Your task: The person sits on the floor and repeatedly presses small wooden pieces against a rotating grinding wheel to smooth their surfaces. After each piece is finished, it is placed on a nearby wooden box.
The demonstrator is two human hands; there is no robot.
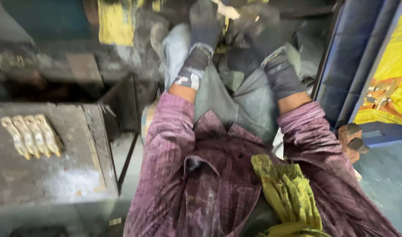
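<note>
Both my hands wear dark grey work gloves and reach forward over my lap. My left hand stretches toward a dark, grimy machine part at the top of the view, fingers extended. My right hand is curled near a pale object at the top edge; blur hides whether it grips it. My sleeves are purple striped. A yellow-green rag lies on my shirt front.
A dirty metal bench on the left carries a row of several brass-coloured cast pieces. A blue and yellow machine frame stands at the right. A yellow cloth hangs at the top left.
</note>
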